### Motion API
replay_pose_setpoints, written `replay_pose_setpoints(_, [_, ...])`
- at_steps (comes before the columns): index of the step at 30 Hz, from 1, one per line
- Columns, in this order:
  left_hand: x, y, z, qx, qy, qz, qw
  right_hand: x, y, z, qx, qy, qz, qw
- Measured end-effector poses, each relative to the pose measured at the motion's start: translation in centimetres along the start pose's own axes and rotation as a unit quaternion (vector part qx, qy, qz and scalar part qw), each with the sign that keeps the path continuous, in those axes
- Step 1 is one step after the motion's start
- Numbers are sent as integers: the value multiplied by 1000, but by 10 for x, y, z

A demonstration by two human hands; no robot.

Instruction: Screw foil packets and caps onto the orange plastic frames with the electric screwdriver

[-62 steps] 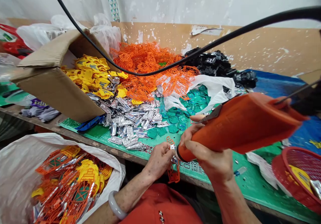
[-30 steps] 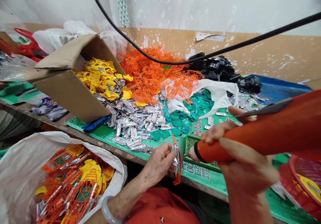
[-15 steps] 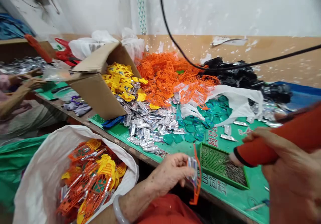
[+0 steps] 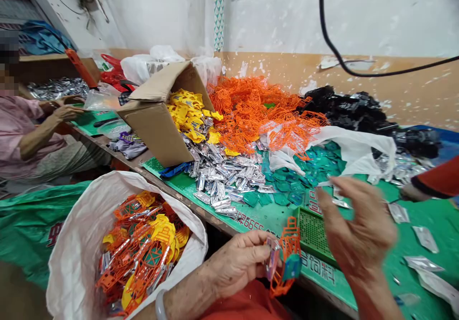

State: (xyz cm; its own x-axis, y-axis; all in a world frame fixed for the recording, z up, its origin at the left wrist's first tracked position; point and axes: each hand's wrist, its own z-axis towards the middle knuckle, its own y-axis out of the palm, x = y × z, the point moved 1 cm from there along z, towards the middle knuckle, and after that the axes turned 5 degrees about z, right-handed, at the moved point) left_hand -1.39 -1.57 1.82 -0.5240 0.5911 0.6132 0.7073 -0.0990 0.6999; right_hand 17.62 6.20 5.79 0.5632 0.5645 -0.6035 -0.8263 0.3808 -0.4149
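My left hand (image 4: 238,262) is closed on an orange plastic lattice frame (image 4: 289,236) in front of the table edge. A silvery piece (image 4: 273,258) sits between its thumb and fingers, and a teal plastic piece (image 4: 292,266) shows on the frame's lower part. My right hand (image 4: 358,229), slightly blurred, hovers over the right side of the green perforated tray (image 4: 311,231) with fingers apart and nothing visible in them. It hides the tray's right part. A red power screwdriver (image 4: 439,179) with a dark band is at the right edge, away from both hands.
Silvery pieces (image 4: 225,181), teal pieces (image 4: 290,191), orange frames (image 4: 247,110) and black parts (image 4: 355,110) lie heaped behind. A cardboard box (image 4: 154,131) spills yellow parts (image 4: 186,112). A white sack (image 4: 75,248) holds orange-and-yellow assemblies. A co-worker (image 4: 25,129) sits at left. A black cable (image 4: 333,48) hangs overhead.
My right hand has let go of the red screwdriver, which is now farther right. My left hand has turned the orange frame so its face and teal piece show. The view has shifted slightly.
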Motion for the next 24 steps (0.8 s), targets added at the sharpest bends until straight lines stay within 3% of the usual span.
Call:
replay_pose_setpoints(3, [3,-8,-12,15,14,-47,999,-2,47,0,-203,24,86,975])
replay_pose_setpoints(5, [5,-14,-21,28,30,-76,996,-3,75,-5,-300,14,101,948])
replay_pose_setpoints(9, [6,-28,-35,91,61,-95,989,-13,112,-21,-401,-13,58,914])
replay_pose_setpoints(14, [8,-42,-43,211,82,-143,963,-18,135,-31,-442,-17,-28,896])
replay_pose_setpoints(17, [14,-42,-45,247,102,-165,950,-15,141,-34,-438,-24,-61,897])
replay_pose_setpoints(24, [30,-42,-36,282,118,-188,933,-14,121,-36,-376,-89,-53,921])
